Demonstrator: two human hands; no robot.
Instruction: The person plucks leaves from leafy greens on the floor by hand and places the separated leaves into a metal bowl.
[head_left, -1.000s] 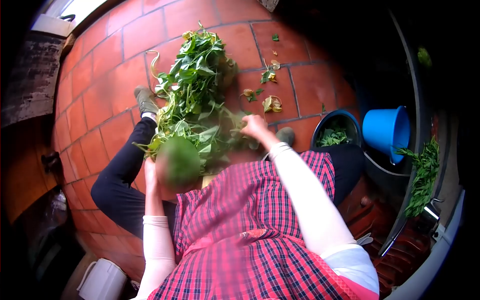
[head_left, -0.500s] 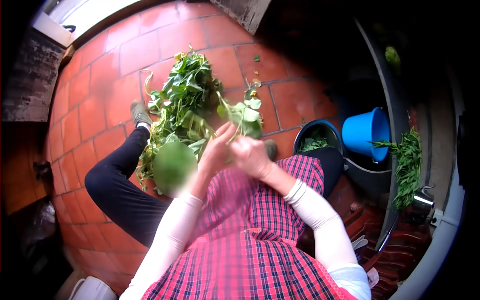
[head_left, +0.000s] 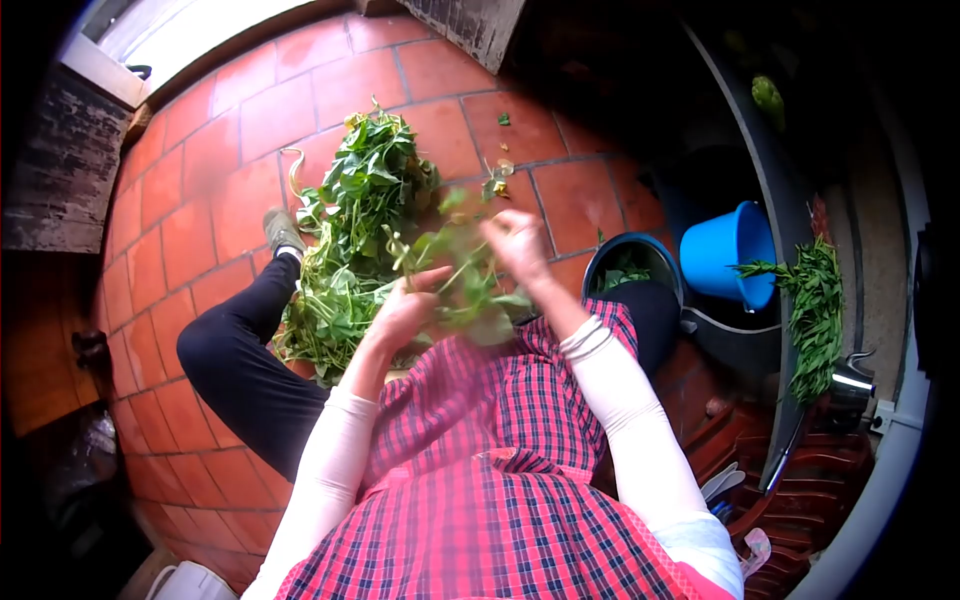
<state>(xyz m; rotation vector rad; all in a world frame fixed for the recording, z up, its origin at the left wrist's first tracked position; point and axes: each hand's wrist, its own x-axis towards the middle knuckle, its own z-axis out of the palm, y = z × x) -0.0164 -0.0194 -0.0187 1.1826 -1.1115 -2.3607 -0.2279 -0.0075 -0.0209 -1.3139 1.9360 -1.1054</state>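
while the left hand (head_left: 402,312) is closed on a leafy sprig (head_left: 468,265) near the middle of the frame, the right hand (head_left: 517,245) is curled at the sprig's upper right, too blurred to tell whether it grips anything. a heap of green stems (head_left: 365,180) lies on the red tiles (head_left: 240,150), left of centre. right of centre, a dark basin (head_left: 654,257) holding leaves (head_left: 622,272) stands just beside a blue bucket (head_left: 710,260).
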